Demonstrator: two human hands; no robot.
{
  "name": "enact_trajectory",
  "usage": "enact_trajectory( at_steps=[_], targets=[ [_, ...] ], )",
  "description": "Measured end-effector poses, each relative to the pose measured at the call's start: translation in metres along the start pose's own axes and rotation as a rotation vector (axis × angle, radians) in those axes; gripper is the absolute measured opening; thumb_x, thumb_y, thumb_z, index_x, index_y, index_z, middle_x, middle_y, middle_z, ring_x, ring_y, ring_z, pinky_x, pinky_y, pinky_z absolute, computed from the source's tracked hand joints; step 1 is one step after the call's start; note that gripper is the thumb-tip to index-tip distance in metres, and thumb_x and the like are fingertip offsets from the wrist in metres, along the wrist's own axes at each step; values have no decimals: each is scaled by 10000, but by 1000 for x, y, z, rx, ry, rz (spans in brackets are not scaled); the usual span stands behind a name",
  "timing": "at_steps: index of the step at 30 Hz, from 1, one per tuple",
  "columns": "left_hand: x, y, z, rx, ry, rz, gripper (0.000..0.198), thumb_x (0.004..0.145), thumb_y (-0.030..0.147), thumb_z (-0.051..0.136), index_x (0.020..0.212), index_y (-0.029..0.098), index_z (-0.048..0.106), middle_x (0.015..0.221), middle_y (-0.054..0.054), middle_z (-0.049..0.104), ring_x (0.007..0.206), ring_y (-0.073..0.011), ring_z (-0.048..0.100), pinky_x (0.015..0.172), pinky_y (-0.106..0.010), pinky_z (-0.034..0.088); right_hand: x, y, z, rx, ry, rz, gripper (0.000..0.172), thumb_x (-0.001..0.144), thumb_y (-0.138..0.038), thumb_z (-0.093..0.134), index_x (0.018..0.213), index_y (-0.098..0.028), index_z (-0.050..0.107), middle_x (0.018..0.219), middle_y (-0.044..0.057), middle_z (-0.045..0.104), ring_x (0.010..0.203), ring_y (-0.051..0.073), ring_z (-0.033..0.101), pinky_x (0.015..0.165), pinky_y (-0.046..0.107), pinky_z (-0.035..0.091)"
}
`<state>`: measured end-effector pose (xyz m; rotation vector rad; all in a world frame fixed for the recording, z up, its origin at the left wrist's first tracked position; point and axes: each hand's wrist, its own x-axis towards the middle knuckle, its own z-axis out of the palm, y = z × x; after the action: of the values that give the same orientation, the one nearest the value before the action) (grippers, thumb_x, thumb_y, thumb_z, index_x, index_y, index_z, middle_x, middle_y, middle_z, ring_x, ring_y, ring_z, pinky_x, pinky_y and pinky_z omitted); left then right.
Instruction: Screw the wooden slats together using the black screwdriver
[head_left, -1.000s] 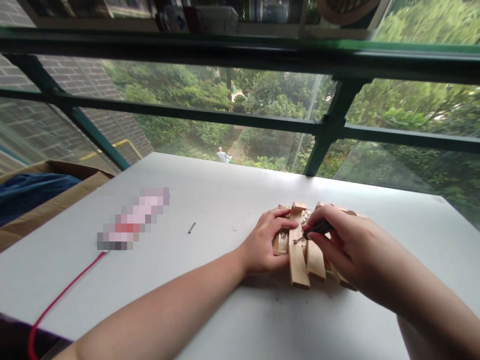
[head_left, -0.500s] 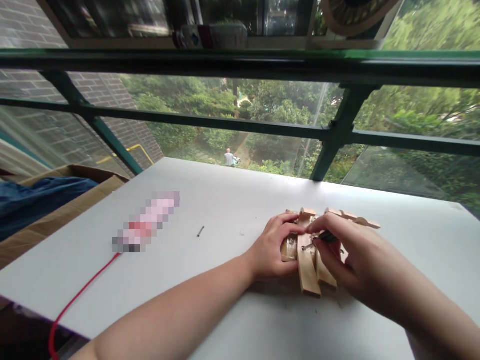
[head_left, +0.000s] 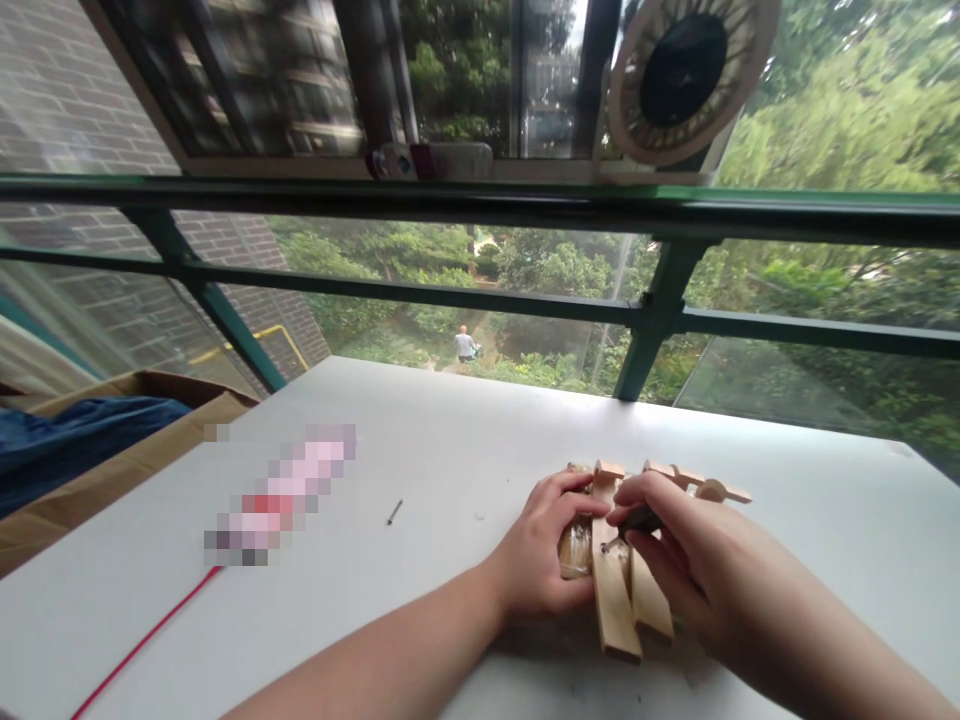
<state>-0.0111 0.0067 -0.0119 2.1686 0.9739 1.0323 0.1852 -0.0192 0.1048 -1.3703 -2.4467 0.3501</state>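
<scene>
The left hand (head_left: 540,545) has a partly open grip around the left side of a pale wooden assembly of flat slats (head_left: 619,615), fingers on its upper part and thumb by the nearer part. The right hand (head_left: 705,560) has a closed grip on a slim dark-handled tool with a thin metal shaft (head_left: 643,519), its tip at a small dark spot on the leftmost long slat. The assembly lies on the smooth white worktop (head_left: 442,430); a thin grey metal screw (head_left: 395,512) lies well apart to the left.
</scene>
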Motion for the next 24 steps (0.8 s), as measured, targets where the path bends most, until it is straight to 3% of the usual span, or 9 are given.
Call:
enact_trajectory(
  at_steps=[5, 8, 12, 16, 21, 24],
  targets=[
    [-1, -2, 0, 1, 15, 8, 652, 646, 349, 750, 1253, 265, 528, 1444, -105, 387, 1375, -327, 343, 1165, -514, 308, 3, 6, 5, -11, 39, 21, 20, 874, -255, 505, 874, -248, 525, 802, 22, 645, 703, 189, 589, 622, 296, 396],
    [-1, -3, 0, -1, 3, 4, 661, 640, 303, 744, 1260, 260, 520, 1452, -102, 374, 1380, -328, 335, 1167, -507, 301, 6, 8, 8, -20, 50, 44, 54, 856, -286, 541, 835, -248, 508, 775, 4, 637, 699, 185, 586, 605, 288, 371],
    [-1, -2, 0, -8, 5, -6, 632, 661, 288, 734, 1256, 257, 522, 1452, -91, 377, 1389, -317, 323, 1175, -481, 292, 9, 4, 10, 19, 63, 71, 40, 875, -269, 511, 903, -242, 520, 841, 21, 652, 723, 184, 594, 621, 290, 390],
    [-1, -2, 0, -16, -3, -8, 637, 678, 314, 728, 1273, 257, 507, 1445, -82, 394, 1388, -313, 323, 1182, -474, 281, 7, -2, 9, 197, 29, -36, 214, 883, -157, 455, 1070, -245, 508, 1010, 36, 676, 850, 171, 627, 722, 292, 440],
    [-1, -3, -1, -7, -5, -5, 655, 656, 325, 745, 1267, 258, 521, 1443, -78, 388, 1386, -314, 319, 1177, -460, 295, 1, -7, 2, 208, -31, -74, 130, 874, -148, 439, 952, -223, 511, 900, 29, 657, 748, 163, 582, 645, 288, 419],
    [-1, -3, -1, -9, 0, -8, 626, 655, 335, 750, 1239, 243, 544, 1437, -90, 397, 1381, -321, 323, 1171, -470, 300, -1, -9, -3, 181, -39, -71, 191, 795, -108, 491, 946, -226, 491, 905, 21, 630, 753, 164, 550, 647, 290, 411]
  ],
)
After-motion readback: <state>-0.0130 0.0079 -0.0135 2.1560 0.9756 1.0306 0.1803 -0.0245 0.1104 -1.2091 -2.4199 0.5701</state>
